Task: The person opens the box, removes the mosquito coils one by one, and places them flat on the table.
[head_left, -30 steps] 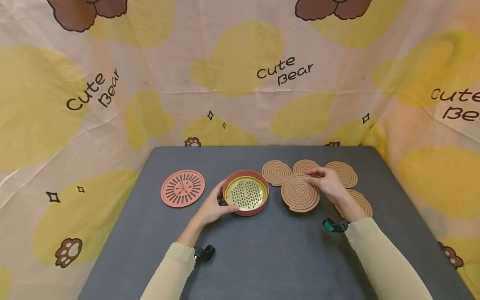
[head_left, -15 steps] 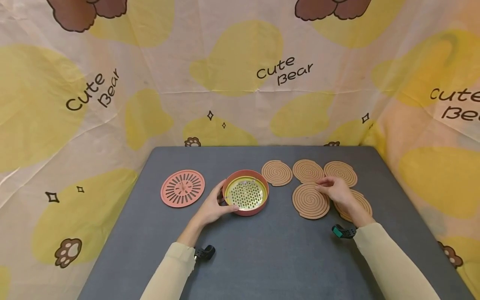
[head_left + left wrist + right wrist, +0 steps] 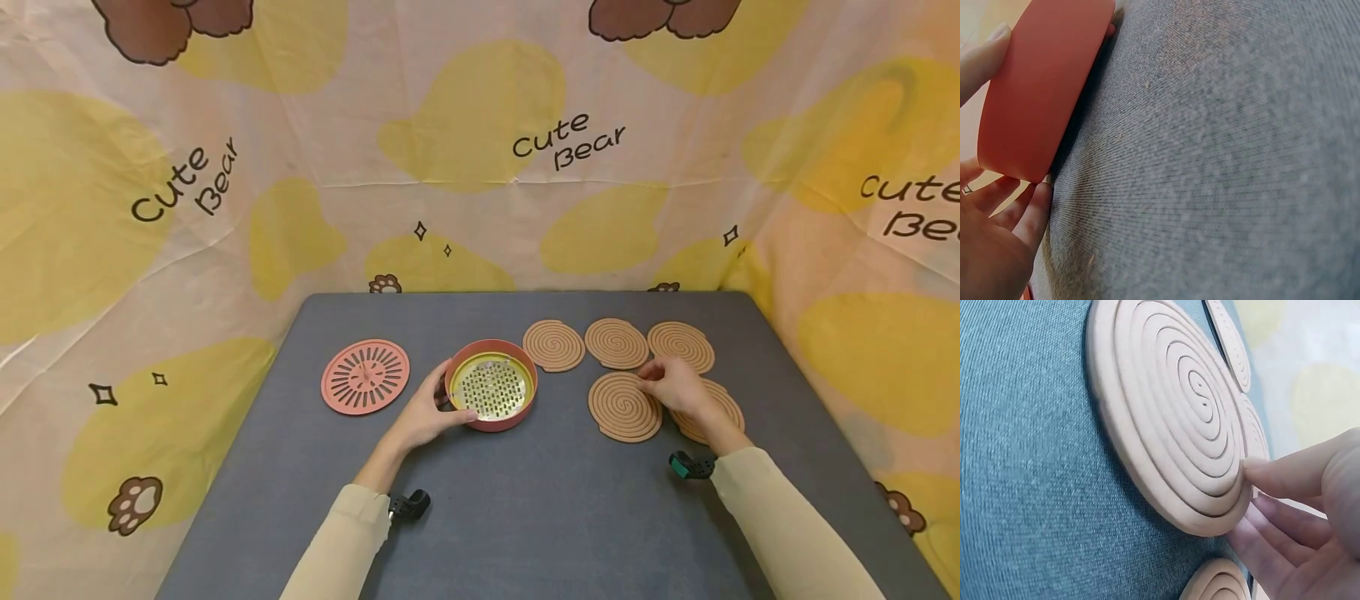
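My left hand [image 3: 426, 417] grips a round red mosquito coil holder [image 3: 491, 426], thumb at its front rim and fingers round its left side. Inside the holder are a yellow ring and a perforated metal plate. In the left wrist view, its smooth red wall [image 3: 1041, 87] stands between thumb and fingers. With thumb and fingertips my right hand [image 3: 678, 390] pinches the right edge of a tan mosquito coil [image 3: 624, 407]. Seen from the right wrist, this spiral coil [image 3: 1160, 419] lies close over the cloth, thumb on top and fingers beneath its edge.
More mosquito coils lie behind it: one at left [image 3: 553, 346], one in the middle [image 3: 616, 343], one at right [image 3: 681, 347]. Another coil [image 3: 720, 404] is partly hidden under my right wrist. A slotted pink lid [image 3: 367, 375] rests on the grey table [image 3: 480, 517] at left.
My right hand has moved right and toward me with the pinched mosquito coil, lowering it and uncovering the middle back coil. The left hand and the holder have stayed put.
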Available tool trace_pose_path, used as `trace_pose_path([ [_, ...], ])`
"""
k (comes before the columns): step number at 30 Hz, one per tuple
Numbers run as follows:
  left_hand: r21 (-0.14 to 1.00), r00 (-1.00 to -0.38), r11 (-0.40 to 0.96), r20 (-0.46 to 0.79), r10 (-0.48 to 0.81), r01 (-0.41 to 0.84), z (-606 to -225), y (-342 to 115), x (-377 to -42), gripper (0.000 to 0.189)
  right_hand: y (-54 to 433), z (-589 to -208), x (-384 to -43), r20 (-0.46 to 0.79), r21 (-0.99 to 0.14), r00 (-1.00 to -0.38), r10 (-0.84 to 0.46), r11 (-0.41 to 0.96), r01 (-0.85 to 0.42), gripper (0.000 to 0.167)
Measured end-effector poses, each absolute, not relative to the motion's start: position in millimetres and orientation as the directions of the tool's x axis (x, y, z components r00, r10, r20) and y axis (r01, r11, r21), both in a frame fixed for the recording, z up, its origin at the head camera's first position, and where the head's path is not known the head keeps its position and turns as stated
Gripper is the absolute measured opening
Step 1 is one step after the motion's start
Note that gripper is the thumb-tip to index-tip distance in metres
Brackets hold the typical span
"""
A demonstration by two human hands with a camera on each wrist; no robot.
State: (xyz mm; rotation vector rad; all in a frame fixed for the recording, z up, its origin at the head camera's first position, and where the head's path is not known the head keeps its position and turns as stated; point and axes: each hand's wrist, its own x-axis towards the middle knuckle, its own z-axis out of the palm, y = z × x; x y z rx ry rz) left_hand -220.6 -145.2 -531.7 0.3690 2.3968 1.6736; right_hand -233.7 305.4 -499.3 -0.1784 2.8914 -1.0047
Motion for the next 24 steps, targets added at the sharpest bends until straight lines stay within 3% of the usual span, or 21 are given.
trace_pose_path([
  [17, 0.934, -0.95, 0.346, -0.026, 0.31, 0.087, -531, -145, -217, 0.109, 305, -490, -222, -0.053, -0.6, -0.996, -0.066, 0.799, -0.021, 0.02],
  [24, 0.904, -0.951, 0.411, -0.019, 0.309, 0.116, -527, -148, -215, 0.104, 283, -486, -211, 0.08, -0.618, -0.994, -0.07, 0.779, -0.105, 0.026],
])
